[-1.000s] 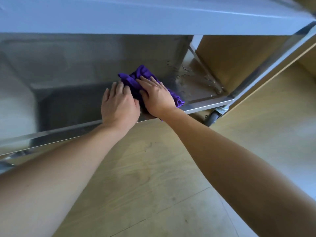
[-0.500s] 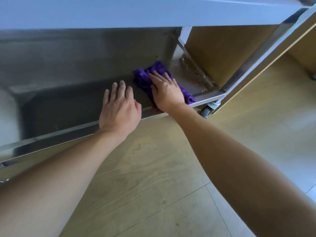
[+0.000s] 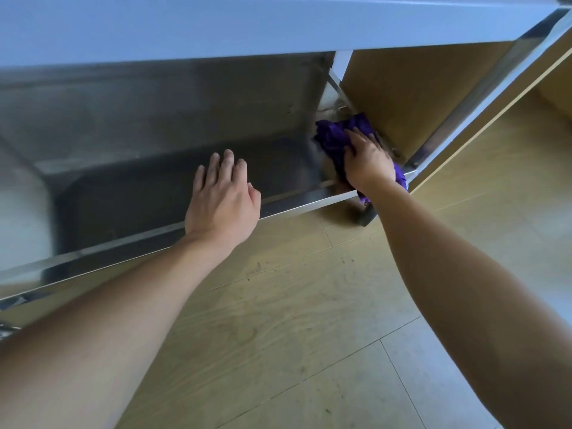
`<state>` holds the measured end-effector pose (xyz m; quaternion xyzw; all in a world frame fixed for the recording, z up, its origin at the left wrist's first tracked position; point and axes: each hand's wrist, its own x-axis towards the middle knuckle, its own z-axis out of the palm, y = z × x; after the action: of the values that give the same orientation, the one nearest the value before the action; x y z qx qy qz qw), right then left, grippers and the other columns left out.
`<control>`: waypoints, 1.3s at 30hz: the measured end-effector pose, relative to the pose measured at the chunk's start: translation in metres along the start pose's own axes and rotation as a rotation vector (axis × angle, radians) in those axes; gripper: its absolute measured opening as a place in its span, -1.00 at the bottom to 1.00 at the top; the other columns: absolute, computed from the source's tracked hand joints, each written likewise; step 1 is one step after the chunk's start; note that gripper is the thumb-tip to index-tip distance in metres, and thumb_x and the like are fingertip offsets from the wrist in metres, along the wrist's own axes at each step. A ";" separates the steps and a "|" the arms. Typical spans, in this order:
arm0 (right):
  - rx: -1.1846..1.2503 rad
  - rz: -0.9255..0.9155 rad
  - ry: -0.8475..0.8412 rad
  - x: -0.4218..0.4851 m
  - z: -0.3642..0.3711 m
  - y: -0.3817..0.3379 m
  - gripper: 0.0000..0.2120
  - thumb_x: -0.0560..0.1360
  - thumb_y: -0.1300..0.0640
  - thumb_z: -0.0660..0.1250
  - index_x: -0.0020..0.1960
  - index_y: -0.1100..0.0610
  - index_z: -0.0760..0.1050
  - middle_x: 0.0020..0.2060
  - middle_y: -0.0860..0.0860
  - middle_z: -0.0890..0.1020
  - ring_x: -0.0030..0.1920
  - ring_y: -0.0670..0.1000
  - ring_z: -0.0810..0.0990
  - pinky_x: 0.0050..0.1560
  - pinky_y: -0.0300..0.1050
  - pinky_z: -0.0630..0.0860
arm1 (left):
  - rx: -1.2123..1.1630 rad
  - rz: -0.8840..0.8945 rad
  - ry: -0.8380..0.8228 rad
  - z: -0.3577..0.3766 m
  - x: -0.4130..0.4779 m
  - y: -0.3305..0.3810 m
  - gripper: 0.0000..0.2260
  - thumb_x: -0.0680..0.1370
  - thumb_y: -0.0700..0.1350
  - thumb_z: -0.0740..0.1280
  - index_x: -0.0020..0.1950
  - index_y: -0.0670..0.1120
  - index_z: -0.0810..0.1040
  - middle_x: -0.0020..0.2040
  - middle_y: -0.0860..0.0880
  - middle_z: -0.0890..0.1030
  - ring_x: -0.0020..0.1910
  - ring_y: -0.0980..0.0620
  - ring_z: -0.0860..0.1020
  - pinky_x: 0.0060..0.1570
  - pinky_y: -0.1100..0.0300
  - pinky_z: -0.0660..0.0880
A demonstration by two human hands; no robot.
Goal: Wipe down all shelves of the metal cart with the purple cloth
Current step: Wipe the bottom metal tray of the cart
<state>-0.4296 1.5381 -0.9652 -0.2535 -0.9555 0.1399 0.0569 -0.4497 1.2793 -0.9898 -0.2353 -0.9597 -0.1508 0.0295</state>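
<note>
the right-hand fingers (image 3: 356,136) lie nearly flat and slightly spread on top of the crumpled purple cloth (image 3: 332,140), pressing it down, not wrapped round it, and the right hand (image 3: 368,162) covers its near half, so a purple tail pokes out past the wrist over the shelf's front lip. the cloth sits at the right end of the lower steel shelf (image 3: 154,181) of the metal cart, close to the front corner post (image 3: 483,88). the left-hand fingers (image 3: 227,164) are straight and relaxed, grasping nothing; the left hand (image 3: 223,199) is over the front lip of the same shelf, and i cannot tell whether it touches. as a judgement, the wipe of this shelf is in hand and at its right end. a smeared patch (image 3: 332,108) just beyond the cloth, toward the far corner, looks still to be done. nothing shows whether the dull left stretch has been wiped. the pale upper shelf (image 3: 216,26) shows only its front edge and underside, so its state is unknown. counted: two hands, one cloth, two shelves in view, one dark caster wheel (image 3: 365,216), one wood-look floor (image 3: 294,305).
</note>
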 end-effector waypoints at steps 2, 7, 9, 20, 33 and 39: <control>0.008 0.038 0.007 0.000 0.000 0.003 -0.56 0.68 0.06 0.02 0.55 -0.07 0.20 0.55 -0.06 0.21 0.55 0.10 0.13 0.54 0.11 0.07 | -0.003 -0.002 -0.005 0.000 -0.001 0.001 -0.54 0.63 -0.04 0.00 0.50 -0.16 0.22 0.57 -0.16 0.15 0.56 -0.15 0.07 0.53 -0.09 0.01; -0.021 -0.002 -0.011 -0.010 0.007 -0.011 -0.55 0.67 0.06 0.02 0.56 -0.03 0.18 0.57 -0.05 0.17 0.57 0.13 0.05 0.55 0.10 -0.04 | 0.006 -0.007 -0.020 -0.001 -0.004 0.000 -0.53 0.63 -0.03 -0.01 0.52 -0.15 0.20 0.58 -0.15 0.13 0.57 -0.14 0.06 0.53 -0.08 0.00; -0.019 -0.102 -0.026 -0.019 0.012 -0.027 -0.54 0.67 0.07 0.04 0.56 -0.02 0.19 0.56 -0.04 0.19 0.57 0.14 0.08 0.55 0.10 -0.02 | 0.004 -0.009 -0.024 -0.002 -0.006 -0.001 -0.54 0.63 -0.03 -0.01 0.52 -0.15 0.20 0.58 -0.15 0.13 0.57 -0.15 0.06 0.53 -0.09 0.00; 0.012 -0.414 -0.149 -0.046 0.033 -0.101 -0.55 0.68 0.06 0.05 0.56 -0.06 0.19 0.56 -0.08 0.18 0.57 0.06 0.06 0.53 0.06 -0.05 | -0.114 0.003 -0.088 -0.013 -0.014 -0.008 -0.54 0.65 -0.04 0.04 0.54 -0.13 0.17 0.59 -0.13 0.06 0.58 -0.11 -0.02 0.54 -0.03 -0.07; 0.011 -0.374 -0.095 -0.054 0.068 -0.190 -0.51 0.64 0.07 0.04 0.56 -0.03 0.16 0.57 -0.08 0.16 0.58 0.10 0.03 0.55 0.06 -0.05 | -0.109 -0.090 0.113 -0.044 -0.038 -0.099 -0.64 0.57 -0.16 0.20 0.33 -0.26 0.47 0.41 -0.20 0.42 0.40 -0.18 0.37 0.45 -0.06 0.25; 0.059 -0.517 -0.109 -0.040 0.074 -0.200 -0.55 0.63 0.07 0.12 0.52 -0.06 0.28 0.53 -0.10 0.28 0.54 0.03 0.16 0.53 0.05 0.06 | -0.232 -0.104 0.113 -0.052 -0.039 -0.114 -0.68 0.57 -0.19 0.20 0.31 -0.19 0.51 0.43 -0.10 0.41 0.40 -0.09 0.36 0.42 0.07 0.25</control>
<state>-0.5019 1.3336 -0.9778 0.0087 -0.9857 0.1617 0.0464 -0.4686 1.1506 -0.9764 -0.1782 -0.9435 -0.2752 0.0482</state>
